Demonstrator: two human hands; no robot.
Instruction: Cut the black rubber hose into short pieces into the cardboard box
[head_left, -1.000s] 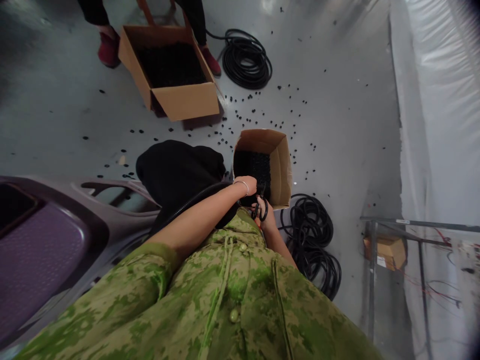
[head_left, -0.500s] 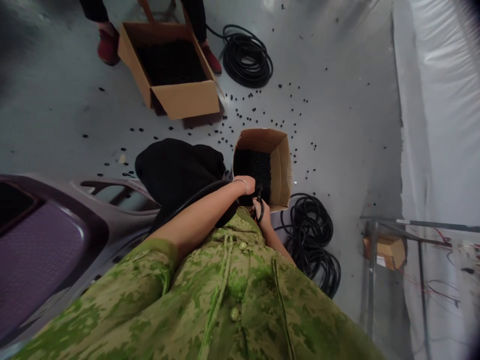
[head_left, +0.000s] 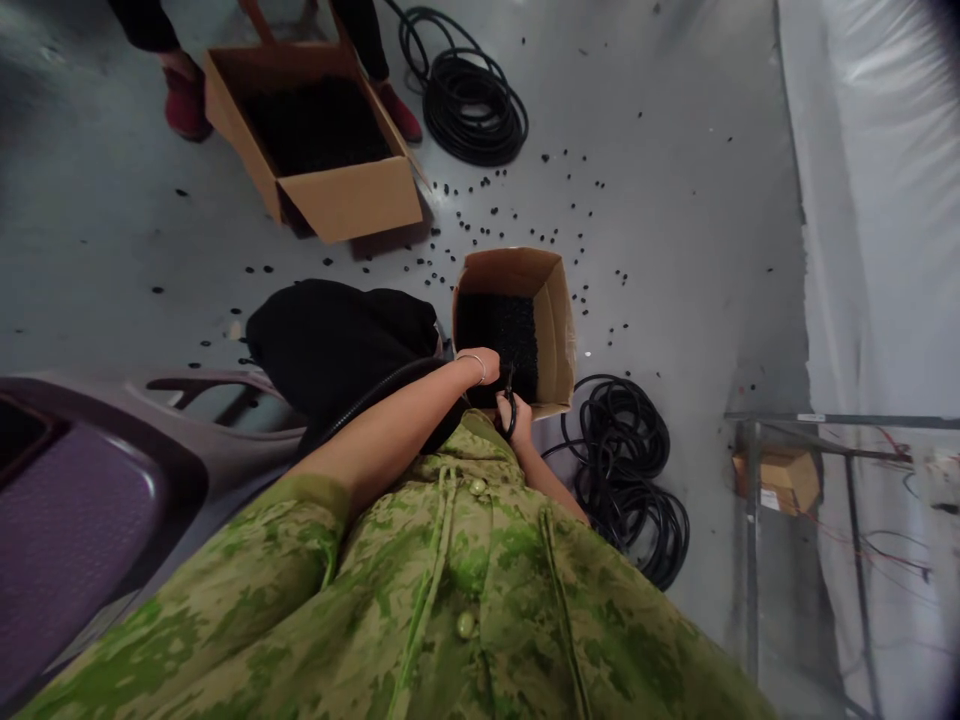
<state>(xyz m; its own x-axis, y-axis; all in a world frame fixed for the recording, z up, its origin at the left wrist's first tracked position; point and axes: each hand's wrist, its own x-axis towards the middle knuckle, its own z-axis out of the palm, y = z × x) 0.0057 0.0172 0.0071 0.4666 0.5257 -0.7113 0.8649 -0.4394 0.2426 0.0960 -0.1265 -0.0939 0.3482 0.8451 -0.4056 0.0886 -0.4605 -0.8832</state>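
Both hands have edged left: left hand [head_left: 486, 362] grips the black hose [head_left: 375, 395], right hand [head_left: 517, 415] clamps scissors [head_left: 508, 405].

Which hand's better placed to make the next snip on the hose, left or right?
Right. The right hand already holds the scissors above the small box; the left hand grips the black hose.

Single head-worn view, steep downward look over the wearer's chest, hands close below, grey floor [head_left: 675, 250] beyond, wide-angle bending at edges
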